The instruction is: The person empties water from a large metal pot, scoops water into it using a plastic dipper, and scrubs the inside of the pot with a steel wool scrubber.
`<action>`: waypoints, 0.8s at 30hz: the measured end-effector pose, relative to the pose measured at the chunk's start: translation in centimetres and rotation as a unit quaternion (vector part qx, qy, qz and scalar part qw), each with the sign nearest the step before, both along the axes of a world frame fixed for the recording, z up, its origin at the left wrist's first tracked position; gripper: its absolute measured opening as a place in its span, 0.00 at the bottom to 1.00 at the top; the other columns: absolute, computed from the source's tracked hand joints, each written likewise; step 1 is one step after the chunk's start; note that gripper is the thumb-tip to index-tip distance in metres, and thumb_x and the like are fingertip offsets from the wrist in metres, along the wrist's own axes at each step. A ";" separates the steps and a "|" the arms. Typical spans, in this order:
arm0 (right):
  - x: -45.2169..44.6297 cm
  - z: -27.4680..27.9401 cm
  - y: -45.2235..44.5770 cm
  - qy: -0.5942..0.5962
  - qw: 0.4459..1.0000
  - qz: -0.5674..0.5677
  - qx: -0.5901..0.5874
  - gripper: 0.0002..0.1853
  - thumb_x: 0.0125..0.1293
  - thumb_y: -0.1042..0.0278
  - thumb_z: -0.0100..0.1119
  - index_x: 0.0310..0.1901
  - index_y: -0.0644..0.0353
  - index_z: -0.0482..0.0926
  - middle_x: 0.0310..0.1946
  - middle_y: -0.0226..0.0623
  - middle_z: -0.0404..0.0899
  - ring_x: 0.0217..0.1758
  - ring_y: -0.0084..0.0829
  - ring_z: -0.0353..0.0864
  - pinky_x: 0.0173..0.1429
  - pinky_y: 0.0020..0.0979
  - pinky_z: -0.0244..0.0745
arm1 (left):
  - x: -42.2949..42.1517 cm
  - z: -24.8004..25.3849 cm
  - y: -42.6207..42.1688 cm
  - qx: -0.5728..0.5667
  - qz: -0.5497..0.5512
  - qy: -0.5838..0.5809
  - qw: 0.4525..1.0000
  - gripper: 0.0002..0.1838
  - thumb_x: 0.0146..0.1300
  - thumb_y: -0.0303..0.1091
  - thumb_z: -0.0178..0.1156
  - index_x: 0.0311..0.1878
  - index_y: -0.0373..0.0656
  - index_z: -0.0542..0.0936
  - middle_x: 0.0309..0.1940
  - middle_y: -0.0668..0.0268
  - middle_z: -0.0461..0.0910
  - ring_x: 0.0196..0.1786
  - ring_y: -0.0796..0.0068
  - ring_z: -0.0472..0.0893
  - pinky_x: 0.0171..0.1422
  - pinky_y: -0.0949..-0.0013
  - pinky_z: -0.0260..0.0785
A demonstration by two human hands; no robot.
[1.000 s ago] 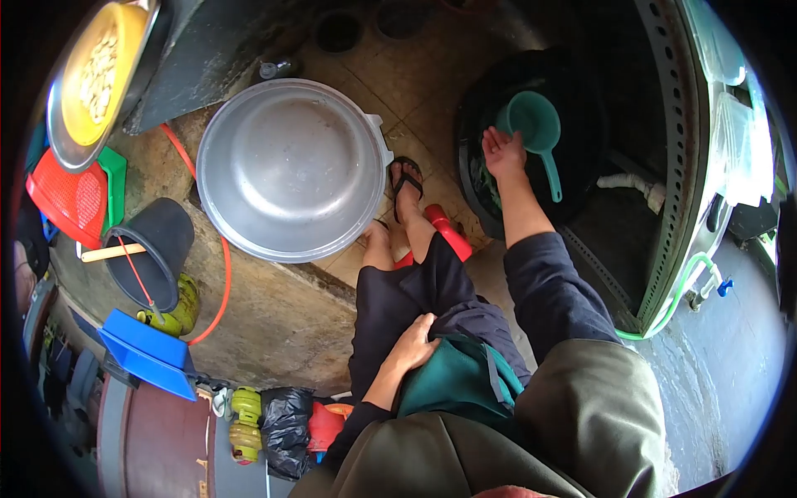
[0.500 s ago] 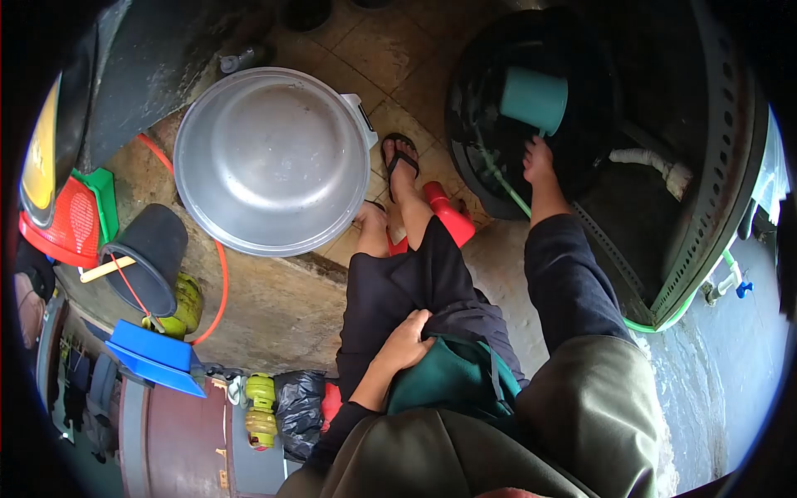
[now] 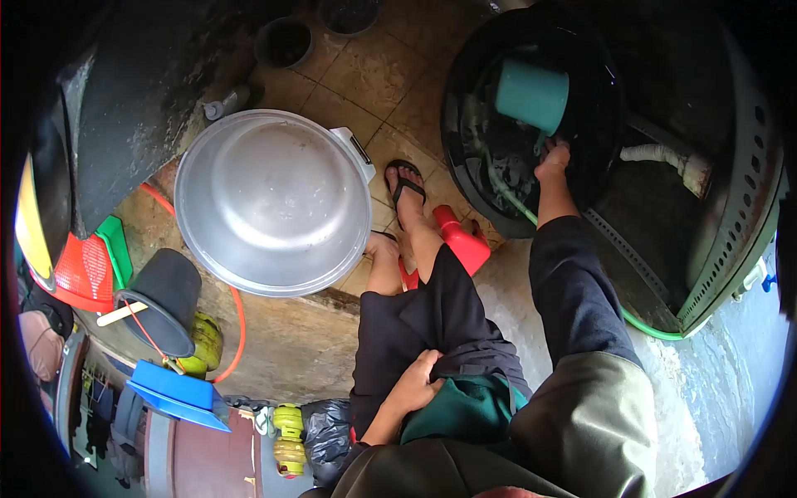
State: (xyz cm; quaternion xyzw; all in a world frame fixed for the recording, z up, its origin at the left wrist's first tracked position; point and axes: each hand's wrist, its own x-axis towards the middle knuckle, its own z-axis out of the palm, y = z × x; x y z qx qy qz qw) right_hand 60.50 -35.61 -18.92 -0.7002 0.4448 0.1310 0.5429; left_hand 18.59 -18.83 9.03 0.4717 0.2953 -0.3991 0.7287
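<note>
My right hand (image 3: 554, 159) is closed round the handle of a teal water dipper (image 3: 531, 91). The dipper lies on its side above or in a round black tub (image 3: 469, 187); whether it touches the water is unclear. Dark water shows in the tub, with a green hose (image 3: 516, 202) running over its rim. At my waist, my left hand (image 3: 415, 383) is curled on the bunched green cloth (image 3: 465, 407) of my clothing, against the dark shorts. A large silver metal basin (image 3: 274, 199) sits left of my legs, away from both hands.
A red plastic container (image 3: 462, 242) stands by my sandalled feet. To the left are a black bucket (image 3: 170, 290), an orange hose (image 3: 241, 332), a blue plastic container (image 3: 178, 390) and green gas cylinders (image 3: 288, 440). A perforated metal frame (image 3: 730, 216) borders the right side.
The camera view has shifted, so most things appear lower. My right hand keeps its hold on the dipper, which is turned slightly over the tub. My left hand stays at my waist.
</note>
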 end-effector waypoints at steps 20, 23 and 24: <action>-4.1 7.2 6.2 -0.006 0.698 0.607 -0.380 0.27 0.64 0.52 0.55 0.53 0.66 0.64 0.43 0.57 0.77 0.49 0.55 0.76 0.50 0.47 0.74 | -1.1 -0.2 -1.1 0.013 -0.012 -0.004 1.000 0.26 0.52 0.26 0.59 0.57 0.33 0.68 0.50 0.51 0.72 0.51 0.56 0.75 0.55 0.65 0.66; -5.6 8.5 7.5 0.086 0.692 0.608 -0.379 0.21 0.68 0.55 0.48 0.55 0.62 0.64 0.47 0.56 0.77 0.52 0.55 0.75 0.51 0.50 0.72 | -1.4 -0.2 -1.4 0.020 -0.009 -0.009 1.000 0.27 0.53 0.27 0.58 0.58 0.33 0.67 0.52 0.51 0.72 0.52 0.57 0.75 0.56 0.65 0.66; -5.9 7.6 7.3 0.098 0.697 0.611 -0.363 0.22 0.68 0.56 0.48 0.56 0.63 0.62 0.42 0.55 0.77 0.44 0.51 0.77 0.45 0.47 0.73 | -1.8 -0.5 -1.9 0.017 0.002 -0.006 1.000 0.28 0.53 0.27 0.58 0.59 0.33 0.67 0.53 0.51 0.72 0.52 0.57 0.75 0.56 0.65 0.66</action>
